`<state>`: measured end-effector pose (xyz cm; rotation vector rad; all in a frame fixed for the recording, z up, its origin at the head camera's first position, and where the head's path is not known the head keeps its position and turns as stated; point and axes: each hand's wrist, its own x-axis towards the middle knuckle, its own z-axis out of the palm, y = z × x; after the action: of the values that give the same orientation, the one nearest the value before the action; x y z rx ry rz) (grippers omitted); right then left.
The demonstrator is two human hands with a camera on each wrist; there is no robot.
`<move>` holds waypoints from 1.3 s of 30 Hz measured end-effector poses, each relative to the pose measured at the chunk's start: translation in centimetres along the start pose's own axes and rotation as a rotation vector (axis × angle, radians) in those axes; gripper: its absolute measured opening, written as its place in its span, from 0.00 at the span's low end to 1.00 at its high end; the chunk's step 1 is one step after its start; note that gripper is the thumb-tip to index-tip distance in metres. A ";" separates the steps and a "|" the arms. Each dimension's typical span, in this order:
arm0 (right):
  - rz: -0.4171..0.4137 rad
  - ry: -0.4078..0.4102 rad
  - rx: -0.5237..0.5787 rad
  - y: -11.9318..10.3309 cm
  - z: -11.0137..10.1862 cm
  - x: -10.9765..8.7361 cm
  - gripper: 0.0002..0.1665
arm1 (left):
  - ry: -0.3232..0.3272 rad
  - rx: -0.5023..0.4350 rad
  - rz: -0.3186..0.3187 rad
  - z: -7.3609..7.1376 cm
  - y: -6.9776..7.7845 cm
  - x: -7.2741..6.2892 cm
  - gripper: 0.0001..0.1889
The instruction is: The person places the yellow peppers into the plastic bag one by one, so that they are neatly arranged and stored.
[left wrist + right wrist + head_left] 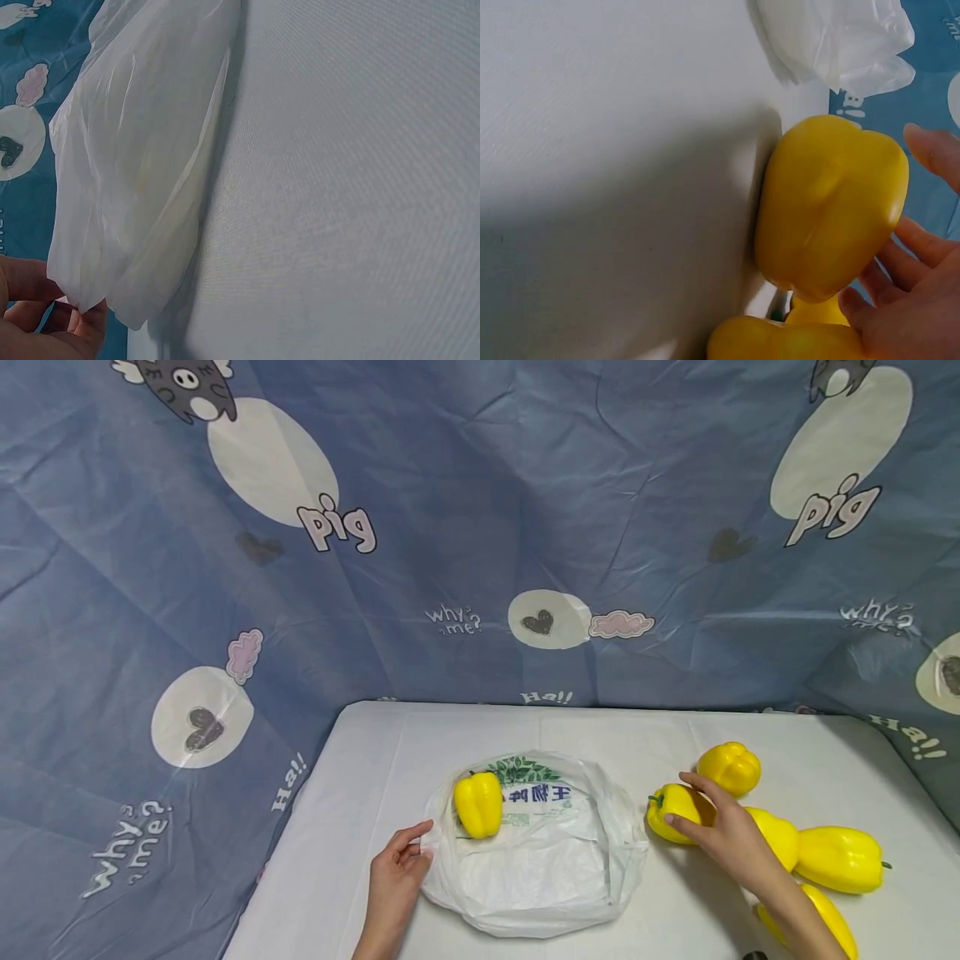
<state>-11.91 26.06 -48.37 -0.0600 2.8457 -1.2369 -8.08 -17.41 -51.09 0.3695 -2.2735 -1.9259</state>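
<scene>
A white plastic bag (540, 877) lies spread on the table with its mouth rolled open, and one yellow bell pepper (478, 805) is inside at the left. At the bag's left rim, my left hand (396, 878) pinches the thin plastic (135, 172) between thumb and fingers. To the right of the bag, my right hand (723, 831) reaches over another yellow bell pepper (678, 812). That pepper (831, 206) rests on the table. In the right wrist view the thumb stands apart from it, while the fingers lie close along its side.
Several more yellow peppers sit at the right: one behind (730, 768), one lying on its side (840, 858), and one partly hidden under the right forearm (828, 918). A small black object (754, 955) shows at the front edge. A blue printed cloth (480, 527) hangs behind the white table (337, 810).
</scene>
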 end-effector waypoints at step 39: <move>0.092 -0.128 -0.025 0.7 -0.1 0.8 0.54 | 0.006 -0.004 -0.013 0.0 -0.1 -0.1 0.21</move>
<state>-12.77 26.52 -48.82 -0.0086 2.7224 -1.1364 -8.00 -17.42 -51.23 0.3902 -2.2687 -1.9324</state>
